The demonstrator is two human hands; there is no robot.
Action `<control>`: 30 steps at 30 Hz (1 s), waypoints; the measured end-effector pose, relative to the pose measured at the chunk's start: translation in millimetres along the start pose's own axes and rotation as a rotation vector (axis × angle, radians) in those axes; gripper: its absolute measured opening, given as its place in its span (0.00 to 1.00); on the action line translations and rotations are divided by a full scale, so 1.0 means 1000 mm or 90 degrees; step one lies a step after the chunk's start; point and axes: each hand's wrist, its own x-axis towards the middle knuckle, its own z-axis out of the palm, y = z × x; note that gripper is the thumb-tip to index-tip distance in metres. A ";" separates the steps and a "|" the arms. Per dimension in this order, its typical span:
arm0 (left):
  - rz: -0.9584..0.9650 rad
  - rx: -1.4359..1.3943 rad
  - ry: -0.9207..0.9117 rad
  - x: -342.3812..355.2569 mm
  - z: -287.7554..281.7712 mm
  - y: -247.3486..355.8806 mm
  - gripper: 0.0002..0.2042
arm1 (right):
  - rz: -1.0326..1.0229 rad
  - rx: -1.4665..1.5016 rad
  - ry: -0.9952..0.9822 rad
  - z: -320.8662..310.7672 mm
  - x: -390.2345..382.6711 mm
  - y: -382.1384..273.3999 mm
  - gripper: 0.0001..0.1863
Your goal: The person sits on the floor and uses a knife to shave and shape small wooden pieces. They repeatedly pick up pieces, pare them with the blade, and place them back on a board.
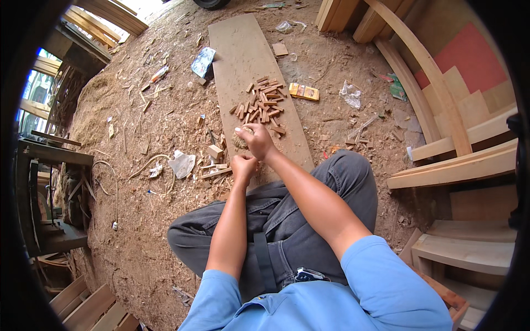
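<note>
Looking down through the head camera from my remote seat, I see my right hand (pixel 258 142) curled around a tan, rough-textured bundle (pixel 240 138), its thumb pointing left. The bundle sits over the near part of a long wooden plank (pixel 237 47), just short of a loose heap of small brown wooden blocks (pixel 264 102). My left hand (pixel 243 167) is just below the right, fingers folded closed; I cannot tell whether they pinch anything. Right of the heap, a yellow packet (pixel 303 92) lies at the plank's edge, while a crumpled silvery-blue wrapper (pixel 203 62) lies by the opposite edge. Wood shavings (pixel 132 215) litter the ground around.
</note>
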 end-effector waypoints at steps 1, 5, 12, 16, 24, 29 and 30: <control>-0.009 -0.006 -0.001 0.001 0.000 0.001 0.10 | -0.032 0.040 -0.005 -0.001 0.001 0.001 0.19; -0.026 -0.042 -0.017 -0.002 0.000 0.004 0.09 | -0.039 0.091 0.002 0.001 0.003 0.002 0.19; -0.023 -0.014 -0.004 -0.008 -0.002 0.011 0.09 | -0.067 0.072 0.004 0.002 0.004 0.000 0.18; -0.024 -0.020 -0.008 -0.009 -0.002 0.011 0.09 | 0.031 -0.002 -0.029 0.001 0.001 0.002 0.19; -0.040 -0.006 -0.023 -0.002 -0.001 0.005 0.10 | -0.001 0.018 -0.003 0.000 0.000 -0.001 0.18; -0.051 -0.033 -0.022 -0.003 -0.002 0.008 0.09 | -0.034 0.095 0.006 0.002 0.000 -0.002 0.18; -0.041 -0.015 -0.023 -0.003 -0.002 0.009 0.09 | -0.039 0.102 0.021 0.002 0.001 -0.002 0.18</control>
